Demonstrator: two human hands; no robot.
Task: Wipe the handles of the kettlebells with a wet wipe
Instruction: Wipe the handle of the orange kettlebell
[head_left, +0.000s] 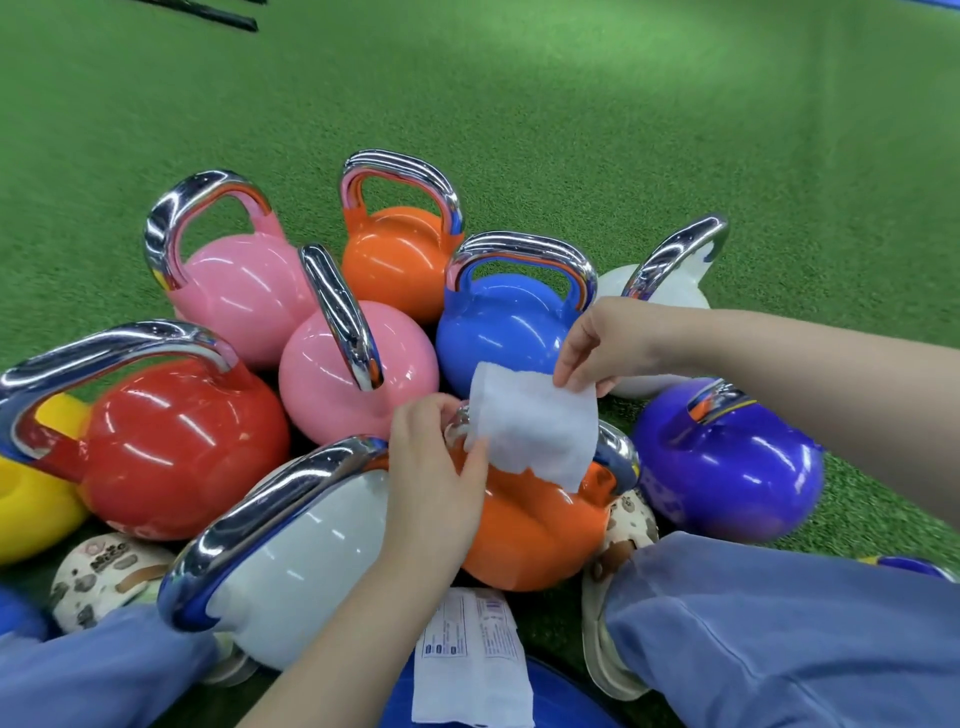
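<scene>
A white wet wipe (535, 426) is spread between my hands over the chrome handle (615, 452) of the near orange kettlebell (524, 535). My left hand (436, 467) pinches the wipe's lower left corner. My right hand (597, 348) pinches its upper right edge. Around it stand several kettlebells with chrome handles: a white one (311, 551), a red one (176, 447), two pink ones (343, 384), a far orange one (395, 254), a blue one (498, 332) and a purple one (727, 467).
The wipe packet (470, 660) lies between my knees on a blue surface. My patterned shoes (623, 525) and blue trouser legs (779, 639) flank the near kettlebells. A yellow object (26, 504) sits at the left. Green turf (519, 104) stretches behind.
</scene>
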